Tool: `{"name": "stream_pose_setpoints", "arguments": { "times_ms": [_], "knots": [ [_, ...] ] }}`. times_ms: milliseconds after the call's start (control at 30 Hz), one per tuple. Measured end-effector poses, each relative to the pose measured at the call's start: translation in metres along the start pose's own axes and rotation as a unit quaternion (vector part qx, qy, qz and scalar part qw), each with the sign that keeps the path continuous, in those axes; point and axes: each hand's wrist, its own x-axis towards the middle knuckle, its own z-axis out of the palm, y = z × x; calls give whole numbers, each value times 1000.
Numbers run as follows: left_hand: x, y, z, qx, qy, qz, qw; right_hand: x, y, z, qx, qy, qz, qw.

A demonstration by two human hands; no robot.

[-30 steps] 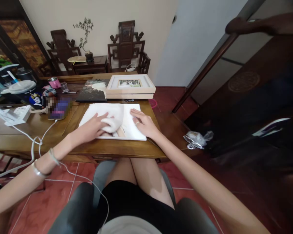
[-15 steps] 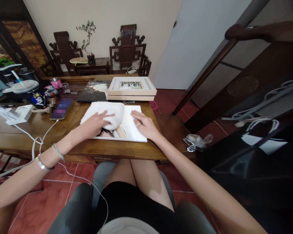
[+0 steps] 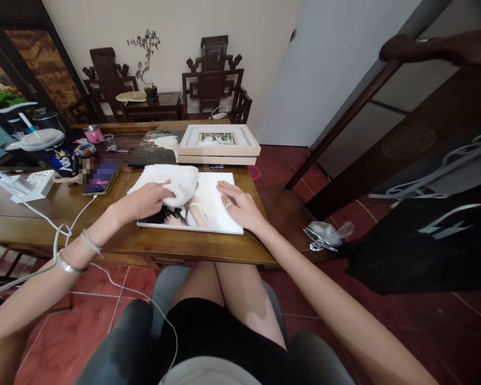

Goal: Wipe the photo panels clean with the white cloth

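Note:
A photo panel [image 3: 214, 206] with a white edge lies flat on the wooden table, close to its front edge. Over its left and upper part is a fluffy white towel [image 3: 176, 176], which hides some of the picture. My left hand [image 3: 154, 197] is closed on the towel's near side, fingers bunched into the cloth. On the panel's right side my right hand [image 3: 240, 204] rests flat, fingers stretched out and a ring on one of them. It holds nothing.
Behind the panel are stacked picture frames [image 3: 220, 141] and a dark album-like board [image 3: 156, 147]. A phone [image 3: 104, 176] on a charging cable, a white power strip [image 3: 34, 184] and a lidded cup [image 3: 48, 147] stand left. Crumpled clear plastic [image 3: 324, 235] lies right.
My left hand has drawn the towel a little to the left, so more of the picture shows. Its fingers have curled into the cloth. My right hand stays on the panel.

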Motion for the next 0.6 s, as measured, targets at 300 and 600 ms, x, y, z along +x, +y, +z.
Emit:
{"name": "stream_pose_setpoints", "arguments": {
  "times_ms": [300, 600],
  "knots": [
    [-70, 76, 4, -6, -103, 40, 994, 0, -1, 0, 0, -3, 1, 1000],
    [7, -4, -7, -46, -12, 16, 999, 0, 0, 1, 3, -8, 13, 1000]
  ]
}}
